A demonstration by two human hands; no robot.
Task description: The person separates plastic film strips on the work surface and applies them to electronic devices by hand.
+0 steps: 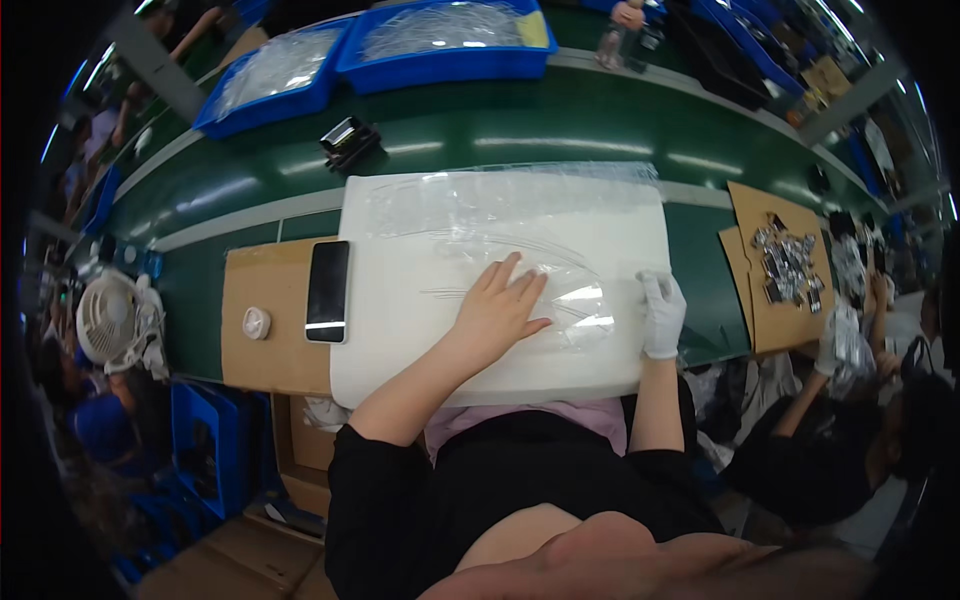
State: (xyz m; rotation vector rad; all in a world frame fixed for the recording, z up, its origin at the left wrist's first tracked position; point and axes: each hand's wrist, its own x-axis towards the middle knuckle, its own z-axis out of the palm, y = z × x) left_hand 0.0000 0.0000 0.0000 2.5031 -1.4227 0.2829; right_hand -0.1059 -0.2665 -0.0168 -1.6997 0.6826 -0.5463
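Green surface (560, 130) ran across a busy workroom; blue bins (440, 45) of clear film stood at its far edge. A white board (400, 340) lay on it, phone (327, 291) alongside. Clear bag (575, 300), glossy and wrinkled, lay flat on the board. Left hand (497, 310) pressed it, fingers spread. Gloved right hand (661, 313) touched its right edge, fingers together.

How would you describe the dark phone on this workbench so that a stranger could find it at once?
Start at the big white board in the middle of the green bench. Against its left edge, resting on a brown cardboard sheet, lies the phone. It is a flat black rectangle with a glossy screen, unlike the small round white object beside it.
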